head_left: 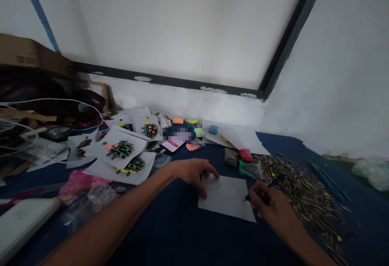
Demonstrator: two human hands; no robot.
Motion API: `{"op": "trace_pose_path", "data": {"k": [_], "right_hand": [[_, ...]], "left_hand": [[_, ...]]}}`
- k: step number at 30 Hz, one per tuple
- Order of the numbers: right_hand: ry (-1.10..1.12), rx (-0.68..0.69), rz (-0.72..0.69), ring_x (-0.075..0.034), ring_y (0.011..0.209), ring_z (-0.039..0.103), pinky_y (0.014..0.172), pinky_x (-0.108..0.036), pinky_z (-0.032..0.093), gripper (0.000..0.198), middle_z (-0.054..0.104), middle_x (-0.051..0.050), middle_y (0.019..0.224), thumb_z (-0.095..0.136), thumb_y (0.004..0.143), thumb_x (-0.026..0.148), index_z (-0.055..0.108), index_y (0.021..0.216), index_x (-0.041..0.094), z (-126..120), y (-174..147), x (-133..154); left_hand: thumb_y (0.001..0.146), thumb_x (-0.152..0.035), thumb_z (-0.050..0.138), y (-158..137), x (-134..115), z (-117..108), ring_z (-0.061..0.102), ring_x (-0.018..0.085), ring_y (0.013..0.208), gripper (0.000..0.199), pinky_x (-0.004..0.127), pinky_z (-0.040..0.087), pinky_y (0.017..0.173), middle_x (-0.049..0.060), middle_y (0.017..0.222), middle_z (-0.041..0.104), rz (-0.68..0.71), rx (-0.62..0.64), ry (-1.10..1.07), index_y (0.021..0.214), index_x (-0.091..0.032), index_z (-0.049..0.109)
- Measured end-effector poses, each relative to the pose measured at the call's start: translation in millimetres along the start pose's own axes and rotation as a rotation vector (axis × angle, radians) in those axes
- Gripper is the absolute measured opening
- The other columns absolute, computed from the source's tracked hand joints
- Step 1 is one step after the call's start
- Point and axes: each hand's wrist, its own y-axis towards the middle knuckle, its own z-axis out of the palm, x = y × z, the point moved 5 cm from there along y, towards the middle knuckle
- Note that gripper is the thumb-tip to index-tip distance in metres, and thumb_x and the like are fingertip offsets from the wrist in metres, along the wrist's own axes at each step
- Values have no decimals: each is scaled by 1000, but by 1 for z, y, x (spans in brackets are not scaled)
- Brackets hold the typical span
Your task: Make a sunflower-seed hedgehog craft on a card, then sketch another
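Note:
A white sheet of paper lies on the dark blue cloth in front of me, with a thin curved line drawn across its upper part. My left hand rests at the sheet's left edge, thumb and fingers apart, touching the paper. In my right hand is a black pen, gripped between closed fingers. Its tip meets the paper near the right end of the curved line. The fingers partly cover the pen's middle.
To the right spreads a heap of small brown striped pieces. Paper sheets with decorated hedgehog-like figures lie at the left. Behind are a phone, coloured clay blocks and small bags. A white box sits front left.

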Motion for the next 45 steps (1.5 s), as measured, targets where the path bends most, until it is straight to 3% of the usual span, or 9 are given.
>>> {"op": "trace_pose_path", "data": {"k": [10,18,24,28,35,45], "right_hand": [[32,48,72,-17,45,53,47,-29,40,34,55,-1,50,41,77,50,53,60,23,3,-1,-2],[245,21,82,-13,41,47,43,-26,36,35,51,1,48,47,77,52,53,60,22,6,-2,3],[477,48,91,-14,49,52,45,-26,41,37,66,-3,65,62,70,53,68,84,20,28,-3,7],[483,117,74,-13,48,52,44,-26,39,35,69,-5,68,66,69,50,72,87,20,46,2,12],[380,137,5,-16,50,57,48,-29,44,37,73,-6,76,58,74,49,72,93,20,53,10,27],[346,125,-72,-26,84,68,62,-33,52,35,75,-9,96,55,77,48,72,92,21,55,15,27]], "left_hand": [[58,-36,83,-1,-2,-1,50,13,77,68,23,41,68,2,98,51,15,0,9,122,-28,61],[58,-37,83,0,-1,0,51,14,79,70,24,43,70,3,100,51,21,10,27,123,-27,60],[57,-40,84,0,3,0,51,15,81,73,24,44,70,3,102,50,42,13,9,125,-28,59],[57,-43,83,1,6,0,51,15,84,75,24,44,71,2,102,49,49,28,-8,126,-29,58],[56,-43,83,4,13,3,52,16,86,76,24,44,72,2,100,47,49,40,-17,127,-29,57],[56,-36,83,2,5,0,52,14,81,74,23,45,68,2,100,49,24,32,-4,126,-26,59]]}}
